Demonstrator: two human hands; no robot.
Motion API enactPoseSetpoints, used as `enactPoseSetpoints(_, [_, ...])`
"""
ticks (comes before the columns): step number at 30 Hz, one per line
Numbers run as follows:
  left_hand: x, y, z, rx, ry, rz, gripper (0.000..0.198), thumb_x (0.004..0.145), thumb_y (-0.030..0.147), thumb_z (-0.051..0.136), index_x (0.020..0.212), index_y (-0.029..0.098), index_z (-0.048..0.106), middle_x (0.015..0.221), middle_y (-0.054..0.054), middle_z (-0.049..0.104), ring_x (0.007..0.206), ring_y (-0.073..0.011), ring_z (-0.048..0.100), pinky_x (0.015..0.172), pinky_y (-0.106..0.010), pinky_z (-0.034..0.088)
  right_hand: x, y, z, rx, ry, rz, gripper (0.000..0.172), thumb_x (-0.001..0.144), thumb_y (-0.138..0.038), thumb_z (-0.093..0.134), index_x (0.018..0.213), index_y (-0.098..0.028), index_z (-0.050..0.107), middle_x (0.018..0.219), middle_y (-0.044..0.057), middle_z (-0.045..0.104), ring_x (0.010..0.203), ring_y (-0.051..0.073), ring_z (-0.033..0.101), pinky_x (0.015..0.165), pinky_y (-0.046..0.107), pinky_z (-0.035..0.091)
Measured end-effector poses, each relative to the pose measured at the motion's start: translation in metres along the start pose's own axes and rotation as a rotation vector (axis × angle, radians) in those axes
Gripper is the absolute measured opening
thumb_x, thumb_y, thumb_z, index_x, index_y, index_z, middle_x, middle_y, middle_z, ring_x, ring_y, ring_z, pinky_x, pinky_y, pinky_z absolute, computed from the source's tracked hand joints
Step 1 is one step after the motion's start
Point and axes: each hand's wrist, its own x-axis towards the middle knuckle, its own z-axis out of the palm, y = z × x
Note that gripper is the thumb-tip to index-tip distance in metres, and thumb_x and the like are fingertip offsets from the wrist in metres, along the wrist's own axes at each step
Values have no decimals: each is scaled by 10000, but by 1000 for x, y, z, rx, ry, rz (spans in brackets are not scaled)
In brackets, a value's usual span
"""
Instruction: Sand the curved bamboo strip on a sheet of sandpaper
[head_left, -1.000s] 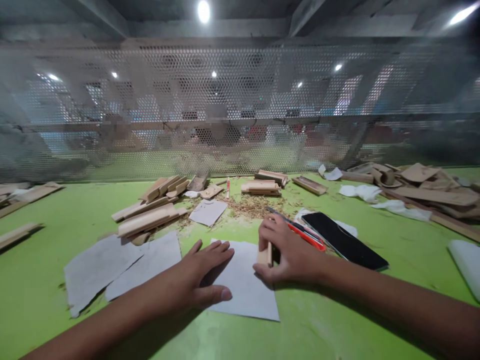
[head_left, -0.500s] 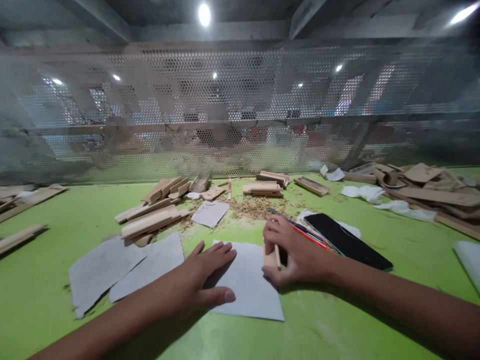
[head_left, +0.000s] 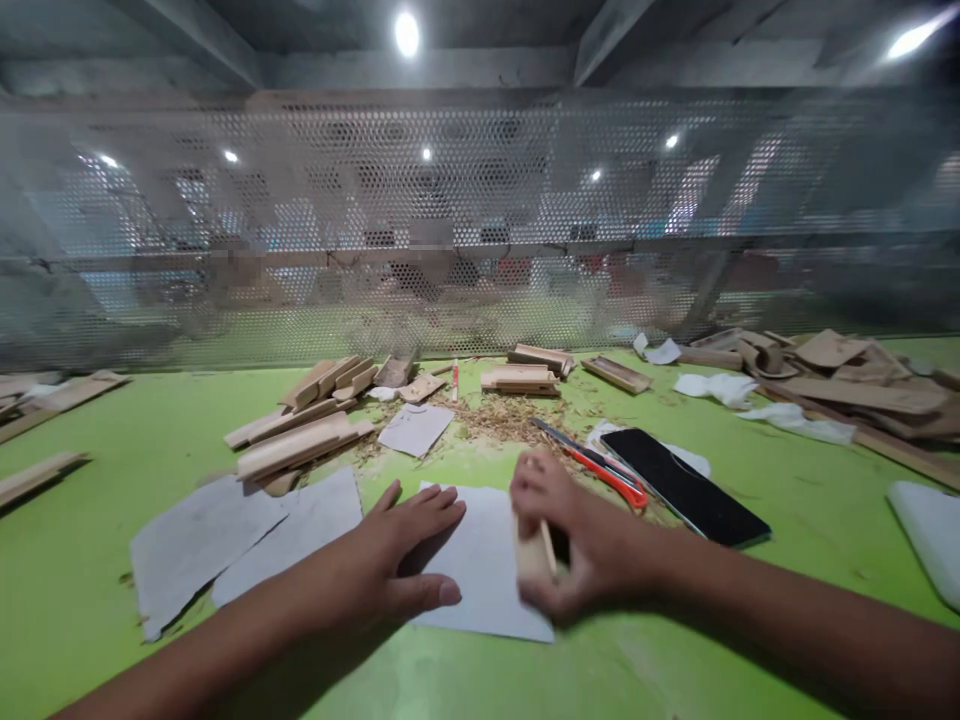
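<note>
My left hand (head_left: pixel 416 550) lies flat with its fingers spread, over the left part of a white sheet of paper (head_left: pixel 487 570). Its palm and thumb rest on the sheet. My right hand (head_left: pixel 562 540) is closed around a small pale wooden piece (head_left: pixel 532 555) at the sheet's right edge, thumb on the near end and fingers on the far end. Motion blurs this hand a little. Just beyond it lies a red-orange utility knife (head_left: pixel 611 480) beside a dark slim tool. A black smartphone (head_left: pixel 682 485) lies right of the knife.
Torn grey-white sheets (head_left: pixel 202 540) lie left of my left hand. Behind them are stacked wooden strips (head_left: pixel 300 440). Shavings (head_left: pixel 502 420) and more wood pieces (head_left: pixel 521 378) lie toward the perforated screen (head_left: pixel 465 220). Wood offcuts (head_left: pixel 862 380) are heaped at the right.
My right hand has moved slightly left and nearer with the wooden piece, leaving more of the utility knife in sight. My left hand stays on the paper. The view has shifted slightly.
</note>
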Motion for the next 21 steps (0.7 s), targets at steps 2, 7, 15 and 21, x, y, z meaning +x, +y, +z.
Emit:
enactPoseSetpoints(2, [-1, 0, 0, -3, 19, -4, 771, 970, 550, 688, 1615, 264, 375, 1675, -112, 284, 1554, -385, 215, 1240, -657, 46, 3, 15, -8, -67, 156, 52, 338, 688, -381, 845, 783, -221, 563, 904, 55, 548, 1071, 328, 460, 1001, 555, 389])
enactPoseSetpoints(7, [-3, 2, -1, -19, 40, 1, 754, 965, 561, 696, 1600, 273, 410, 1661, -104, 332, 1541, -390, 263, 1246, -644, 67, -1, 26, -16, 315, 421, -77, 634, 779, -858, 618, 923, -243, 666, 1009, 73, 604, 1076, 321, 547, 1019, 522, 415])
enactPoseSetpoints(15, [-2, 5, -2, -27, 21, -23, 762, 964, 567, 693, 1603, 273, 402, 1669, -106, 304, 1553, -382, 226, 1242, -653, 67, -1, -3, 0, 1331, 172, 380, 850, 764, -970, 418, 922, -183, 695, 909, 103, 694, 960, 310, 711, 957, 555, 573])
enactPoseSetpoints(21, [-3, 4, -2, -30, 44, -1, 737, 964, 581, 690, 1591, 301, 424, 1660, -99, 328, 1540, -370, 275, 1249, -631, 82, 3, -5, -2, 1525, 308, 558, 783, 916, -853, 290, 1003, -169, 661, 1011, 113, 658, 935, 305, 716, 719, 556, 672])
